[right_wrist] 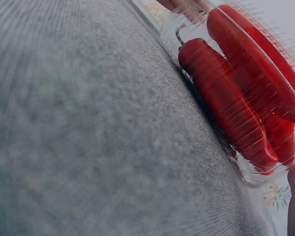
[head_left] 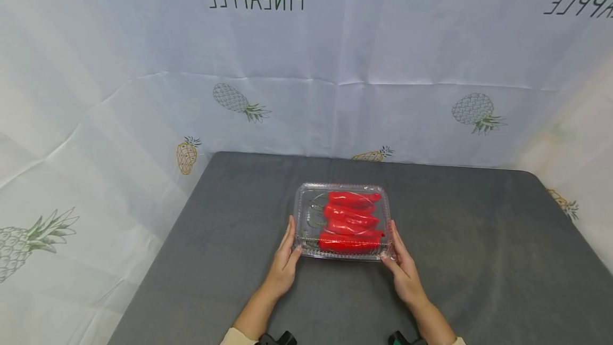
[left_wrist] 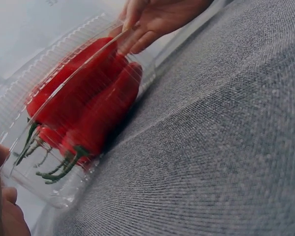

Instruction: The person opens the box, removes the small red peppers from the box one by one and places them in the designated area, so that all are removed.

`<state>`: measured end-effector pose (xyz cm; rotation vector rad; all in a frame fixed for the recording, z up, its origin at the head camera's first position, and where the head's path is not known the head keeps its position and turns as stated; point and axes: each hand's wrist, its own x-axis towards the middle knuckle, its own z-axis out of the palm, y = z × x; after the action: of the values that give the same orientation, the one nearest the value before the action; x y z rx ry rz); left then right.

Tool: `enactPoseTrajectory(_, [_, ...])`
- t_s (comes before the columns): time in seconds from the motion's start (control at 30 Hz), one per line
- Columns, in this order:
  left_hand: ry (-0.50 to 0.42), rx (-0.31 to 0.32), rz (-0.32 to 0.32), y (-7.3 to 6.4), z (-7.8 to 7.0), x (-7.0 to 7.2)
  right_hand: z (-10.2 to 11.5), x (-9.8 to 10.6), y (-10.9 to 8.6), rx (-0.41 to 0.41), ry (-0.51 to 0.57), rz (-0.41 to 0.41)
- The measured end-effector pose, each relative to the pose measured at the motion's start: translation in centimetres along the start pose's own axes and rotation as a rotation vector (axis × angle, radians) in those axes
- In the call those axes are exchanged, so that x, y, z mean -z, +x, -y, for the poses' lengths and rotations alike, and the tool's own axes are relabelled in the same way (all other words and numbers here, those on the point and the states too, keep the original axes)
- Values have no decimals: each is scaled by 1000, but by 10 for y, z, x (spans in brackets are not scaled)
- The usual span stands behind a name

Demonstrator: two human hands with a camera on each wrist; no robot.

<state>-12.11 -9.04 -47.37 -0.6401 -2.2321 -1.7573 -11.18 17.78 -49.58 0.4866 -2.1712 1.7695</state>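
A clear plastic clamshell box [head_left: 311,190] with a ribbed rim is at the middle of the grey table, its lid closed. Inside lie several red peppers [head_left: 349,228], side by side, their green stems [left_wrist: 64,169] toward the left. My left hand [head_left: 282,268] grips the box's left side near the front corner, thumb in front and fingers along the side. On the opposite side my right hand [head_left: 406,276] holds it the same way. In the left wrist view the right hand's thumb lies at the rim, fingers lower on the wall. The box's underside is hidden.
The table [head_left: 230,228] has a dark grey cloth top with rounded back corners. Behind and beside it hangs a white curtain [head_left: 407,47] printed with pineapples and mirrored lettering. Dark devices [head_left: 278,338] sit at both wrists.
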Motion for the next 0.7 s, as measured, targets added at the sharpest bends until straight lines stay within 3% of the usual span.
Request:
enactPoseTrajectory(0.27, [11, -4, 2, -5, 32, -5, -4, 0, -2, 98, -60, -67])
enactPoseTrajectory(0.47, [11, -9, -19, -4, 32, -7, -7, 1, 0, 143, 133, -68])
enactPoseTrajectory(0.57, [22, 6, -50, -3, 30, -7, -7, 0, 1, 108, 191, -73])
enactPoseTrajectory(0.7, [1, 11, -80, -1, 28, -7, -3, -1, 1, -7, 170, -95])
